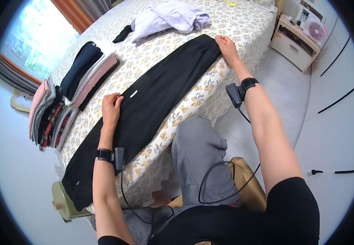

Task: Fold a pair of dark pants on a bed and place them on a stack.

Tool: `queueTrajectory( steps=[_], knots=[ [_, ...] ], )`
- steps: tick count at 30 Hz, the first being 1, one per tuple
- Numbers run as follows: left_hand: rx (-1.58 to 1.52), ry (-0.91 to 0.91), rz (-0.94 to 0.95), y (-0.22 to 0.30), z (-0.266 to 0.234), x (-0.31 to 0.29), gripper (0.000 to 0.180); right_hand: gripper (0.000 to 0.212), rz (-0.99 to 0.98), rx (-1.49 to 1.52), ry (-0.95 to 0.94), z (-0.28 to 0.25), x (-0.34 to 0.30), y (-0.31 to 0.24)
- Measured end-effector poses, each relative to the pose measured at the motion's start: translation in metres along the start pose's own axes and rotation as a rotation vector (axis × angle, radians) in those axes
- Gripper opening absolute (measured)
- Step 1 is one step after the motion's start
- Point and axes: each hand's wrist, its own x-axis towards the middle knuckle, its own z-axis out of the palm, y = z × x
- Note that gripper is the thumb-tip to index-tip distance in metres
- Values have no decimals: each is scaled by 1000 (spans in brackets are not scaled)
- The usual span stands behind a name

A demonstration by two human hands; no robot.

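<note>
Black trousers (160, 96), folded lengthwise, stretch slantwise across the near side of the bed, with small white marks on the cloth. Their far right end is pinched between the thumb and fingers of my right hand (227, 49) at the bed's edge. My left hand (111, 108) rests at the upper edge of the trousers, around the middle of their length. Its fingers are bent and closed on the cloth there. The near left end of the trousers lies partly behind my left forearm and reaches the bed's corner.
The bed (201, 96) has a flowered cover. To the left stand folded clothes in one stack (89, 75) and another stack (48, 118). A lilac garment (170, 18) lies farther back. A green container (64, 200) stands below the bed's left corner. Cables (201, 192) hang from my wrist devices.
</note>
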Motion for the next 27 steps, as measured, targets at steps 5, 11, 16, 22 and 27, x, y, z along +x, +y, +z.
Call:
queueTrajectory(
  steps=[5, 11, 16, 22, 27],
  knots=[
    [83, -90, 71, 6, 28, 36, 13, 34, 73, 215, -95, -7, -8, -5],
    [25, -150, -44, -30, 19, 61, 16, 34, -47, 134, -126, -4, -4, -5],
    [-20, 35, 236, 44, 25, 40, 14, 40, -20, 106, -115, -2, -7, -6],
    [-138, -261, 219, 140, 22, -13, 29, 42, 51, 180, -239, -7, -7, -13],
    [-429, -512, -139, 125, 27, 10, 20, 41, 84, 185, -224, -8, -3, -10]
  ],
)
